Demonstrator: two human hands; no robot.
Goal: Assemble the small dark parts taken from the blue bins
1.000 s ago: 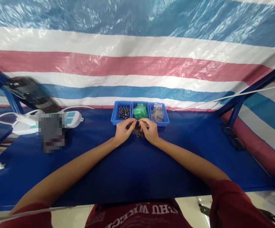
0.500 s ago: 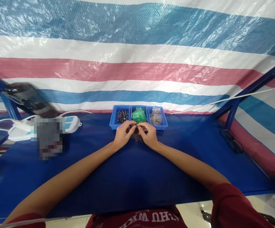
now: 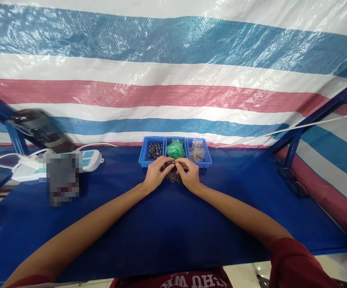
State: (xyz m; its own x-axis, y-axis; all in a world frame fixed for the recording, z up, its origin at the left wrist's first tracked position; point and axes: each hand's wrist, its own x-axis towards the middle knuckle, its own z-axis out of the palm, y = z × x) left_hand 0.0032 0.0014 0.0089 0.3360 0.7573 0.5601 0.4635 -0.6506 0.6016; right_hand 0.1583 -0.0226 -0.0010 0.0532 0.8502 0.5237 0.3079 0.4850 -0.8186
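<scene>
My left hand and my right hand meet in front of the blue bins, fingertips nearly touching. Both have thumb and forefinger pinched together on something too small to make out. Just below the fingertips, between the hands, lies a small clear bag with dark contents, partly covered by the fingers. Behind my left hand, the left bin has several small metal fittings in it. Green plastic packets fill the middle bin. Clear bags lie in the right bin.
The bins stand on a blue table against a striped plastic sheet. On the left are a power strip with white cables, a dark bottle and a blurred-out object. Dark-framed glasses lie at the right edge.
The whole view has shifted slightly, so things sit a little lower in the picture. Both hands keep their pinch together, with only small finger movement.
</scene>
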